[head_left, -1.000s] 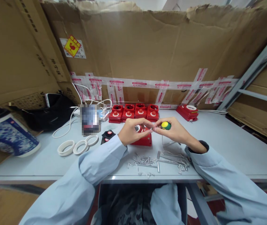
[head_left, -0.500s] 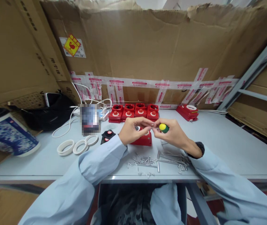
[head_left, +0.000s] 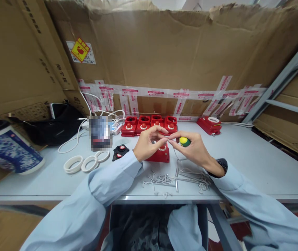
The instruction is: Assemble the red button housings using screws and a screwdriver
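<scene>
Above a red housing [head_left: 159, 157], my left hand [head_left: 149, 143] and my right hand [head_left: 190, 146] meet fingertip to fingertip. The fingers of my left hand pinch something too small to make out. Tucked in my right hand is a screwdriver with a yellow and green handle [head_left: 184, 141]; its shaft is hidden. The right thumb and forefinger are pinched together too, near the left fingertips. A thin pale cord [head_left: 175, 153] hangs below them to the table. Nearer me lie several loose screws [head_left: 161, 179] and, to their right, metal rods with thin cords [head_left: 193, 176].
Several red housings [head_left: 143, 126] stand in a row at the back, and another red housing [head_left: 209, 125] sits at the right. White rings [head_left: 73, 164], black parts [head_left: 120, 152], a blurred-out device [head_left: 100, 133], white cables [head_left: 86, 101] and a large cup [head_left: 10, 150] occupy the left. Cardboard [head_left: 164, 52] walls the back.
My fingertips have shifted slightly left, and the right hand's fingers are straighter. The screwdriver handle has turned a little. More of the hanging cord shows now.
</scene>
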Tool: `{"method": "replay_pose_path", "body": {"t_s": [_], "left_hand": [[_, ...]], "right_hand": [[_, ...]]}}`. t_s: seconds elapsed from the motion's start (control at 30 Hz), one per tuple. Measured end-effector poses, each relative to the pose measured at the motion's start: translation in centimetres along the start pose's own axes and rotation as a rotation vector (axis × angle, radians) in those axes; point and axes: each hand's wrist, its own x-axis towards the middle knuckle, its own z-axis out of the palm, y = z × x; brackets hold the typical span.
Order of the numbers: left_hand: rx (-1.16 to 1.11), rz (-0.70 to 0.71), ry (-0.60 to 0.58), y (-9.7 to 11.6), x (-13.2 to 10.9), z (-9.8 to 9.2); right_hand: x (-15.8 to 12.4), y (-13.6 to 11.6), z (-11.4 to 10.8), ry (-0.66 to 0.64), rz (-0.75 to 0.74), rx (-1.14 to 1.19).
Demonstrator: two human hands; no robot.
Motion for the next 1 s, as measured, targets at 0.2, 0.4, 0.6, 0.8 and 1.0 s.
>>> {"method": "replay_pose_path", "body": {"t_s": [0.2,0.4,0.6,0.8,1.0], "left_hand": [[-0.072,-0.090,0.004,-0.1,0.0,0.1],[-0.081,-0.092,0.035,0.0,0.0,0.2],[-0.059,-0.084,0.061,-0.3,0.0,0.5],[-0.029,-0.077,0.059,-0.3,0.1,0.3],[-0.068,-0.097,0.008,-0.2,0.1,0.1]], "right_hand": [[0.1,0.4,0.3,0.005,-0.037,0.062],[0.0,0.2,0.5,0.052,-0.031,-0.059],[-0.1,0.5,1.0,0.087,-0.137,-0.129],[-0.1,0.7,0.9,0.062,-0.146,-0.093],[0.2,0.7,0.2,-0.023,-0.038,-0.003]]}}
